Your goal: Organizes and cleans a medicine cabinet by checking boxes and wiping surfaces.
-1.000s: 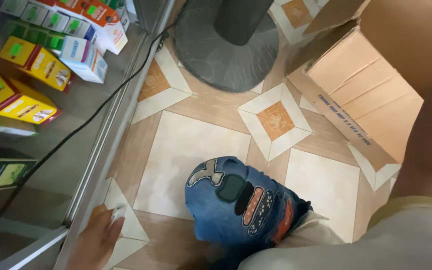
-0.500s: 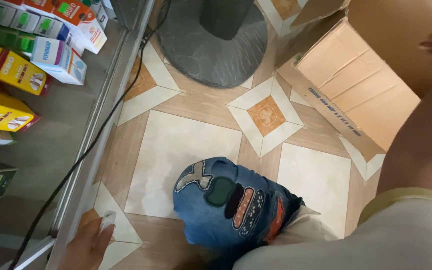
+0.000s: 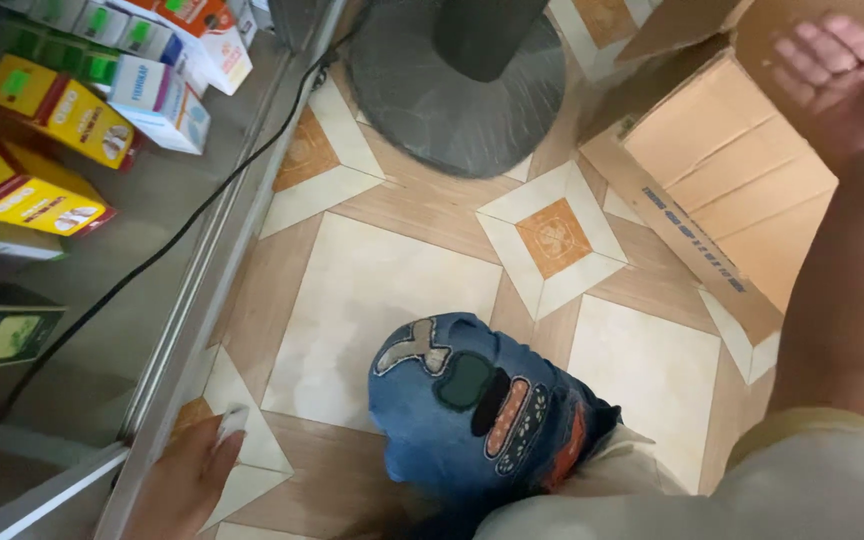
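Tiled floor (image 3: 382, 290) in cream, tan and orange fills the view, with a glass cabinet (image 3: 72, 300) of small boxes along one side and a grey round stand base (image 3: 452, 90) at the top. An open carton (image 3: 722, 170) lies directly under the right hand (image 3: 842, 70), which hovers above it blurred, fingers spread and grasping nothing. A patched denim knee (image 3: 472, 410) sits between the hands. The left hand (image 3: 187, 480) rests low by the cabinet frame, fingers closed on a small white piece (image 3: 232, 420) pressed against the floor. Judging by this, steady weight on the knee and a firm pinch on the white piece would serve best.
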